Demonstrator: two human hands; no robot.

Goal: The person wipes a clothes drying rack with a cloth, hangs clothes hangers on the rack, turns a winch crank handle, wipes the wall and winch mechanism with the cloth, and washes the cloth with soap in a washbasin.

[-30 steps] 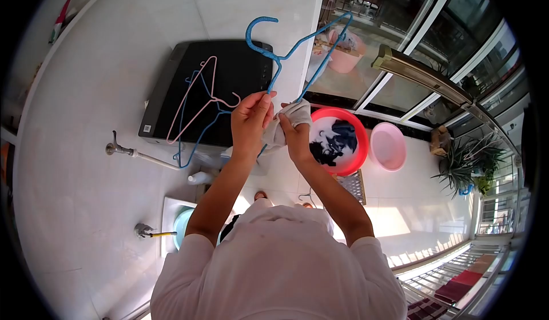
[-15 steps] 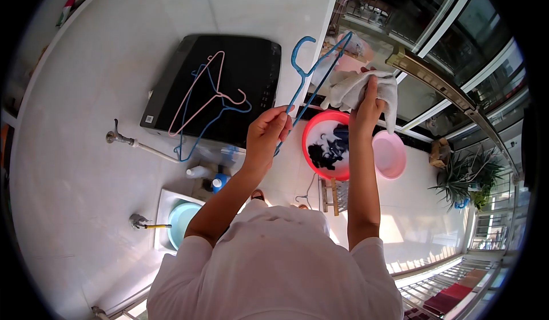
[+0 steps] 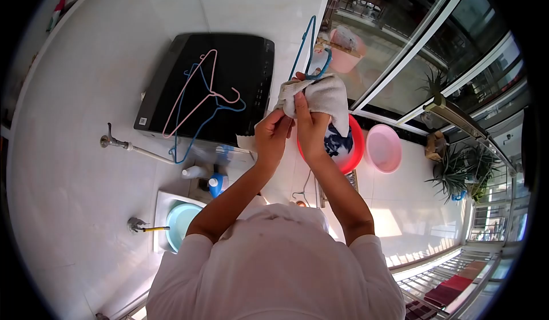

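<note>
A blue clothes hanger is held up in front of me, its hook pointing right and its lower part hidden by cloth. My left hand is closed at the covered end of the hanger, close to the cloth's edge. A damp-looking greyish-white cloth hangs bunched across the hanger. My right hand grips this cloth, the thumb pressed on top, right beside my left hand. Whether the left fingers also pinch the cloth cannot be made out.
A pink hanger and another blue hanger lie on the black washing machine. A red basin with dark wet clothes stands below my right hand, beside a pink basin. Bottles and a sink are lower left.
My right hand has carried the cloth left onto the blue hanger, bringing both hands together. The hanger has turned, and its lower part is now covered by cloth.
</note>
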